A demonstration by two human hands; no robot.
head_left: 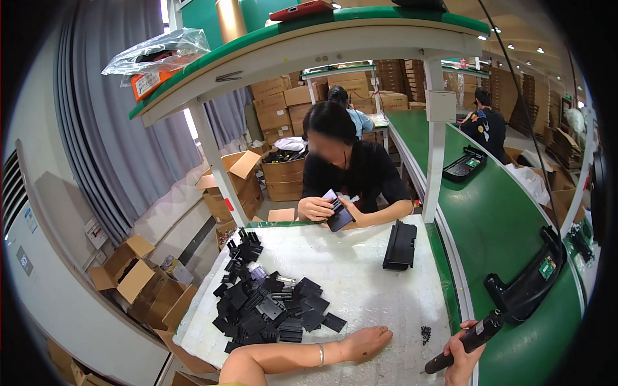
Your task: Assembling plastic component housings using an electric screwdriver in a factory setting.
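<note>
My right hand [465,358] is wrapped round a black electric screwdriver [484,328] at the table's right edge; its tip points down and to the left. My left hand [367,344] rests on the white tabletop [380,299], fingers curled in, with nothing seen in them. A small heap of dark screws [425,334] lies between my hands. Left of my left hand spreads a pile of black plastic parts [257,309], with some clear pieces among them. A black rectangular housing [400,245] stands on the far right of the tabletop.
Across the table a person [351,164] holds a dark flat part [339,212]. A green conveyor [470,225] runs along the right, carrying black curved housings [531,276] with green boards. Overhead is a green-edged shelf [309,32]; cardboard boxes [132,270] stand at left.
</note>
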